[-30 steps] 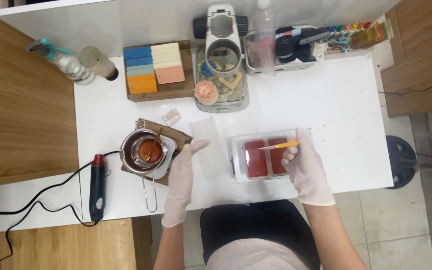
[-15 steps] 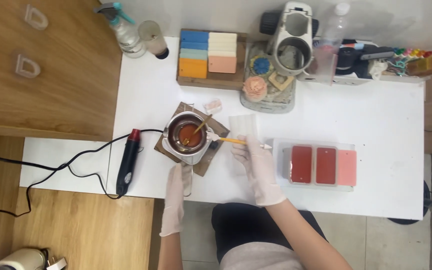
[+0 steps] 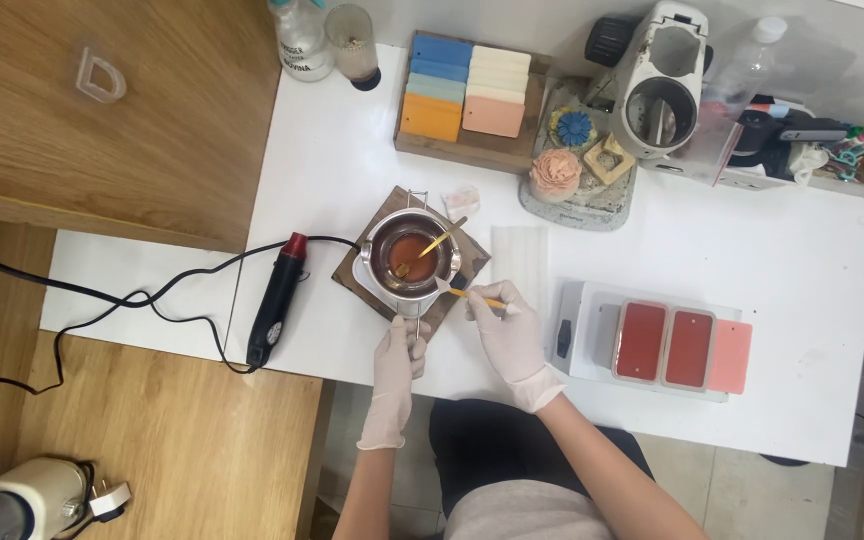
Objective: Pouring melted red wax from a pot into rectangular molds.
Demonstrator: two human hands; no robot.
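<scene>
Hands in white gloves have come back to the melting pot (image 3: 409, 260) at the near edge of the table (image 3: 752, 250). A second ago the right hand (image 3: 508, 333) held its orange stick (image 3: 472, 294) over the red moulds (image 3: 664, 345); it has since swung left, and the stick's tip now lies at the pot's right rim, fingers pinched round the shaft. The left hand (image 3: 398, 350), which had rested open beside the pot, is now closed on the pot's wire handle (image 3: 417, 322), seemingly steadying it. The pot sits on a dark board (image 3: 362, 262), amber liquid inside, with a second stick (image 3: 430, 246) leaning in it. The moulds stand untouched to the right, two filled dark red, a pale pink slab (image 3: 731, 356) beside them. A black heat gun (image 3: 277, 300) lies left of the board, its cable trailing off the table. Work appears to have turned from the moulds back to the melt.
</scene>
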